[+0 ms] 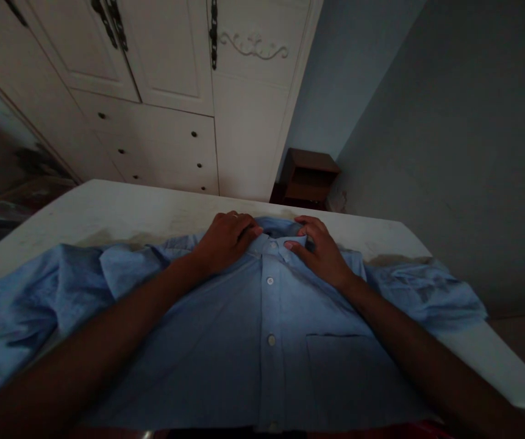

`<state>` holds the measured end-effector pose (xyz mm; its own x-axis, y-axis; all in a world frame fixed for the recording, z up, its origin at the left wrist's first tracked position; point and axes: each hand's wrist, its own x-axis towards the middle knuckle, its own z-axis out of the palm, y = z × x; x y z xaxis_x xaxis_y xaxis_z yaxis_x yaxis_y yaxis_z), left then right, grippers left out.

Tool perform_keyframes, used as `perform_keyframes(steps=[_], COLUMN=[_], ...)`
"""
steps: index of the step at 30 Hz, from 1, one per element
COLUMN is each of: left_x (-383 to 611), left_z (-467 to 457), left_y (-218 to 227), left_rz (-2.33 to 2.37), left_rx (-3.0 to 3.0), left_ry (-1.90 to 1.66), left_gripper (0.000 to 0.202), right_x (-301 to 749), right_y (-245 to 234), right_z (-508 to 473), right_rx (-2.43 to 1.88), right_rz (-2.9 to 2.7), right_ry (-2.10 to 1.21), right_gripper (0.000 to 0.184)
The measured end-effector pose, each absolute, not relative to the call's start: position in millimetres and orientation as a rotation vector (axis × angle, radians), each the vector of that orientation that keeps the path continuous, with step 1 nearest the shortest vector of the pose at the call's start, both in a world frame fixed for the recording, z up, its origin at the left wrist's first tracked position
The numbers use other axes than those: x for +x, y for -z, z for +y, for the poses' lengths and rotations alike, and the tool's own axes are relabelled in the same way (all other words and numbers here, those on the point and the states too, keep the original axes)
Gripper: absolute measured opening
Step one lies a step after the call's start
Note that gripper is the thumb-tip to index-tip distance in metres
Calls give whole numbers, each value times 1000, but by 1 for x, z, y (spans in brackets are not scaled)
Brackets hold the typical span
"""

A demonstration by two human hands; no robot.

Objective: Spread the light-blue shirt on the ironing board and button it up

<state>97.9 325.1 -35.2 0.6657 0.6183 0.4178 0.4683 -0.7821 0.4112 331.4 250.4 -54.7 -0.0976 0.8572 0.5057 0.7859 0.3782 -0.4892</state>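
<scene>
A light blue button-up shirt [225, 329] lies front side up across the white table [120, 204], its collar toward the far edge and its sleeves spread to both sides. At the collar's left side, my left hand [230, 239] is closed with thumb and fingers on the cloth; a ring shows on one finger. My right hand [316, 247] pinches the right side of the collar [296, 242] between thumb and fingers. Between the hands the collar front appears closed at the top button. White buttons run down the placket, and a chest pocket is at the right.
Behind the table stands a white wardrobe [253, 134] with dark handles and several drawer knobs. A small brown cabinet [312, 174] sits in the corner by the grey wall [463, 152]. Dim, blurred items are at the far left.
</scene>
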Motion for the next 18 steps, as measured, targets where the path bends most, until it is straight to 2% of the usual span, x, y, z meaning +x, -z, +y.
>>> perform_keyframes(steps=[7,13,18], left_x=[92,88,89], left_z=[333,337,345], left_y=[35,4,-8], left_rz=[734,742,739], left_rx=[2581,2622,2491], left_ry=[-625,-99,-76], left_gripper=[39,34,26], right_x=[334,330,316], right_y=[63,55,40], right_z=[257,255,244], right_rx=[-1452,-1505,-1444], right_rz=[-1906,-2013,-1997], right_ry=[-104,-59,102], right_gripper=[33,36,44])
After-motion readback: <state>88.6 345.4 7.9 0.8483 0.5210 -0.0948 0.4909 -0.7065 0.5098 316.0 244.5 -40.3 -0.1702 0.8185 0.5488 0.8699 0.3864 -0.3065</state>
